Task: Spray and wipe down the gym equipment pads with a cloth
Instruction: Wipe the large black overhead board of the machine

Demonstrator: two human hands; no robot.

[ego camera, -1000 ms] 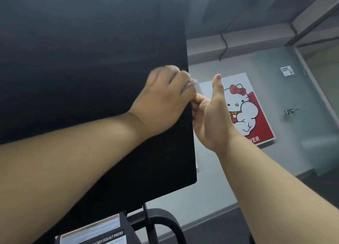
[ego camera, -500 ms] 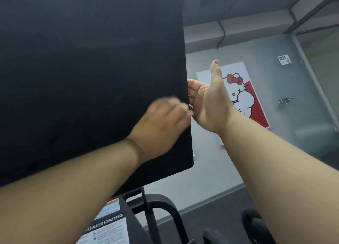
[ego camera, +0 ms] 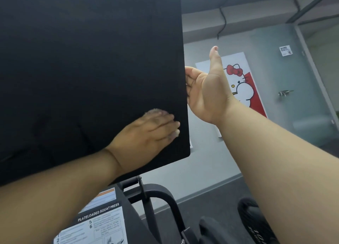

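- The pad (ego camera: pixel 91 60), a large flat black panel, fills the upper left of the view. It is cut off by the top and left edges.
- The left hand (ego camera: pixel 148 135) is laid palm-down on the face of the pad, near its lower right corner. The fingers (ego camera: pixel 165 120) are extended and pressed flat, pointing toward the pad's right edge, and are blurred.
- A pale fuzzy fringe (ego camera: pixel 156 111) is seen along the upper side of those fingers. Whether it is a cloth cannot be told.
- The right hand (ego camera: pixel 205 95) is placed at the pad's right edge, above the left hand. Its fingers pass behind the pad and are hidden, so their grip cannot be told. The thumb (ego camera: pixel 214 58) is held straight up, apart from the pad.
- Below the pad, a black tubular frame (ego camera: pixel 161 194) and an instruction label (ego camera: pixel 102 223) reading "PLATELOADED SQUAT PRESS" are visible. A black weight plate (ego camera: pixel 256 223) lies at lower right on the dark floor (ego camera: pixel 211 203).
- A grey wall (ego camera: pixel 201 170) behind carries a red-and-white cartoon poster (ego camera: pixel 244 91) and a hanging cable (ego camera: pixel 222 21). A frosted glass partition (ego camera: pixel 275 69) with a door handle (ego camera: pixel 284 93) stands to the right.
- The pad's face is turned toward the camera. Its visible right edge runs nearly upright, leaning slightly rightward toward the rounded bottom corner. The long axis cannot be determined.
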